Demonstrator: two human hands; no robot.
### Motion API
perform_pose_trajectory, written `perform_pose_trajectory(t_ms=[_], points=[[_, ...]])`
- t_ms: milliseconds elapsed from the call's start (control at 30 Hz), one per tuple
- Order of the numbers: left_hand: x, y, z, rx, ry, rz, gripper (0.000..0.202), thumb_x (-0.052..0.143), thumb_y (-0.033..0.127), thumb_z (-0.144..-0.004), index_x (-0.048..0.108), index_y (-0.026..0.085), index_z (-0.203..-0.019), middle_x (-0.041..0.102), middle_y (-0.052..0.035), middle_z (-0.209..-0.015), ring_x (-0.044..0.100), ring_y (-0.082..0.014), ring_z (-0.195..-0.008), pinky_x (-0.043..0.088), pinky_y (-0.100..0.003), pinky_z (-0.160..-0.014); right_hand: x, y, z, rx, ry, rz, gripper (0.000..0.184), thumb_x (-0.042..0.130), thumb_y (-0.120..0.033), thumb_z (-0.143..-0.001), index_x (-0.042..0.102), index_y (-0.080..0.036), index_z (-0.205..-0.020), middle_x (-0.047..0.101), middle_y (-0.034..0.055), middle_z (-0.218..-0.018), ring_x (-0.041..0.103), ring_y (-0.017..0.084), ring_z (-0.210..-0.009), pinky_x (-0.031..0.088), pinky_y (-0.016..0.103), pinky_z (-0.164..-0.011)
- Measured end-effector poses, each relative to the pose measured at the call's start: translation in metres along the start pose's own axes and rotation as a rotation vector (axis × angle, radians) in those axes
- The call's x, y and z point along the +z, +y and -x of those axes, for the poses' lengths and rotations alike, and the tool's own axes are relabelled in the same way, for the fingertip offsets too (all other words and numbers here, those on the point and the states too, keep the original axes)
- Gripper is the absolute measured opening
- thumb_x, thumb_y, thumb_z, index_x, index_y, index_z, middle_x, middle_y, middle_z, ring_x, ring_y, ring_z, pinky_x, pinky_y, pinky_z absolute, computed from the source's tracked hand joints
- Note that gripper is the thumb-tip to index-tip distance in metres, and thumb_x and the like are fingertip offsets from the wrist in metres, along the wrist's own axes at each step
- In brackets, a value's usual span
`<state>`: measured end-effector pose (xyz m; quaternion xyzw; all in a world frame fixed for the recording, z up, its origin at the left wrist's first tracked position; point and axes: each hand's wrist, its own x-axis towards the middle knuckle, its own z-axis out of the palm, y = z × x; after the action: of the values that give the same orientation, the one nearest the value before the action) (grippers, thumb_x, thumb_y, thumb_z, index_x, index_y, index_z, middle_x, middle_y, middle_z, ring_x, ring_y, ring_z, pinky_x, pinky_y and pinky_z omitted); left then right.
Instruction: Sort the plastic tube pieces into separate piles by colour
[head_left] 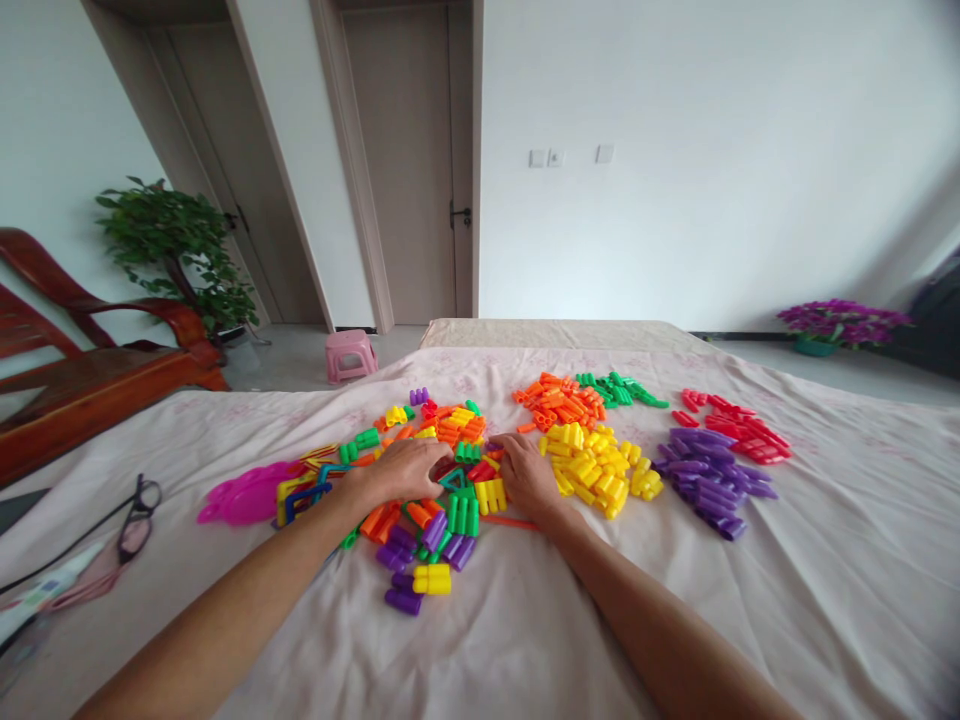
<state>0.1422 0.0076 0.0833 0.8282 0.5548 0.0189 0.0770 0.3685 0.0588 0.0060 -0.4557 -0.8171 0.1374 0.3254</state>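
My left hand (411,468) reaches into a mixed heap of plastic building blocks, its fingers curled downward. Whatever lies within those fingers is hidden. Across a narrow gap, my right hand (523,468) bends its fingers round a small purple block (493,447), mostly covered by them. Between and below the hands lie green blocks (463,515), a yellow block (491,496) and purple blocks (397,550). Orange blocks (459,428) spread just beyond. Right of my right hand sits a pile of yellow blocks (592,468).
Sorted piles of orange (561,402), green (619,389), red (739,428) and purple blocks (709,475) lie on the right of the cloth-covered table (525,640). A magenta plastic piece (251,492) and eyeglasses (139,515) lie left. A pink stool (351,356) stands beyond.
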Motion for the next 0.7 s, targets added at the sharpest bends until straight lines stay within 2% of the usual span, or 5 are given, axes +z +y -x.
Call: perform_pose_trajectory(t_ms=[100, 367, 567, 700], points=[[0.001, 0.002, -0.002, -0.023, -0.016, 0.036, 0.037, 0.066, 0.033, -0.071, 0.062, 0.022, -0.106, 0.070, -0.0055, -0.104, 0.063, -0.0238, -0.095, 0.045, -0.030, -0.077, 0.000, -0.001, 0.000, -0.005, -0.001, 0.003, 0.036, 0.041, -0.013, -0.091, 0.064, -0.021, -0.117, 0.063, 0.0077, -0.118, 0.056, 0.020, -0.112, 0.042, 0.031, -0.099], [0.010, 0.001, -0.014, -0.091, -0.100, 0.142, 0.031, 0.072, 0.036, -0.061, 0.061, 0.020, -0.085, 0.069, -0.0024, -0.085, 0.064, -0.0216, -0.079, 0.043, -0.027, -0.064, -0.002, -0.004, 0.000, 0.000, 0.002, 0.015, 0.036, 0.042, -0.011, -0.090, 0.063, -0.021, -0.118, 0.064, 0.0083, -0.119, 0.057, 0.020, -0.111, 0.043, 0.032, -0.097], [0.016, 0.001, -0.013, -0.128, -0.107, 0.272, 0.047, 0.073, 0.031, -0.056, 0.058, 0.020, -0.100, 0.068, -0.0014, -0.089, 0.062, -0.0197, -0.077, 0.040, -0.025, -0.059, -0.003, -0.005, 0.001, 0.001, 0.013, 0.004, 0.036, 0.043, -0.012, -0.089, 0.063, -0.021, -0.118, 0.064, 0.0079, -0.118, 0.058, 0.020, -0.111, 0.043, 0.031, -0.097], [0.019, 0.003, -0.012, -0.121, -0.132, 0.373, 0.039, 0.066, 0.023, -0.059, 0.061, 0.019, -0.098, 0.068, -0.0002, -0.083, 0.062, -0.0177, -0.072, 0.040, -0.024, -0.057, -0.003, -0.006, 0.000, 0.009, 0.008, -0.003, 0.036, 0.043, -0.012, -0.089, 0.063, -0.021, -0.118, 0.064, 0.0080, -0.118, 0.057, 0.021, -0.111, 0.043, 0.032, -0.097]])
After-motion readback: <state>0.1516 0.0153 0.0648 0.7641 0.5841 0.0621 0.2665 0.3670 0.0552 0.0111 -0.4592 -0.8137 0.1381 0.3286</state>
